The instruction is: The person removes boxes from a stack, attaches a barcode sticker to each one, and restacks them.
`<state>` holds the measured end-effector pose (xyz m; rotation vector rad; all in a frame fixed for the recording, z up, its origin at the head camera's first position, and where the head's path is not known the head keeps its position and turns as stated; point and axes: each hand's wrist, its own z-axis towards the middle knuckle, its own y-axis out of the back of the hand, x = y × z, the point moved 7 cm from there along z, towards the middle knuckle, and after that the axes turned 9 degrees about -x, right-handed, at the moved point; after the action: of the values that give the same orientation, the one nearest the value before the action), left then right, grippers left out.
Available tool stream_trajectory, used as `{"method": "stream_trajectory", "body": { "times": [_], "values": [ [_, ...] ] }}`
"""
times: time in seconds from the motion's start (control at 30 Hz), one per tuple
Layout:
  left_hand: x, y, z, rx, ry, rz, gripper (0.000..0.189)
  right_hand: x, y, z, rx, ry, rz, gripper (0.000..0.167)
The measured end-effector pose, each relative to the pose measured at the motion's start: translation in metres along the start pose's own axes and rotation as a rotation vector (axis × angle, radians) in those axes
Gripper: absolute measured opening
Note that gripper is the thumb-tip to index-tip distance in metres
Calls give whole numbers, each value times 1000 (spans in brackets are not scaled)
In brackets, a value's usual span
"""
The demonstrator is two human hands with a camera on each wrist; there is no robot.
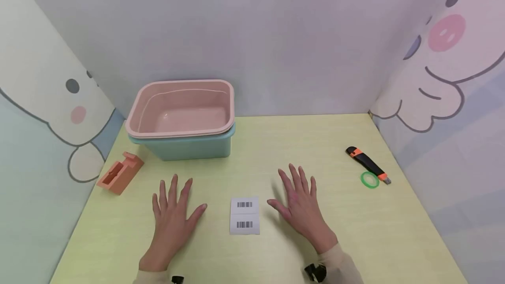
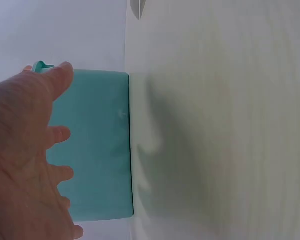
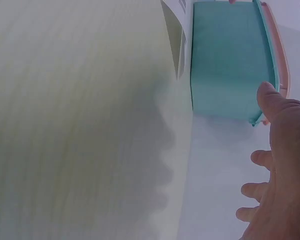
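Fingers (image 1: 172,193) are spread out and hold nothing; I have the left hand (image 1: 170,222) and right hand (image 1: 303,209) either side of the white barcode paper (image 1: 245,215), midway between the side edges of the table (image 1: 292,139). Pressing one corner gently should stop it slipping or creasing.

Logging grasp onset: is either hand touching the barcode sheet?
No, the barcode sheet lies between the left hand and right hand, touching neither.

A lilac wall (image 1: 276,47) stands behind; cartoon-printed side walls (image 1: 29,157) flank a yellow table (image 1: 300,139).
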<state>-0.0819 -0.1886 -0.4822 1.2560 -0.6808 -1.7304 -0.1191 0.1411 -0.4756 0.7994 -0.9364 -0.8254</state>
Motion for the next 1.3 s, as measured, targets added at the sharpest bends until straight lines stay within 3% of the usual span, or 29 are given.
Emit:
{"method": "stream_trajectory", "body": {
  "times": [0.33,0.57,0.8,1.07,1.3],
  "values": [
    [12,7,18,-4,2,-42,82,11,-2,33,25,58,39,85],
    [27,24,40,11,50,-67,89,24,0,66,41,132,75,87],
    [44,47,62,-32,58,-102,97,46,5,99,55,204,98,86],
    [65,75,80,-60,183,-153,96,71,9,131,60,262,129,84],
    [80,93,94,-192,285,-245,83,91,10,153,36,292,190,83]
  ]
}}
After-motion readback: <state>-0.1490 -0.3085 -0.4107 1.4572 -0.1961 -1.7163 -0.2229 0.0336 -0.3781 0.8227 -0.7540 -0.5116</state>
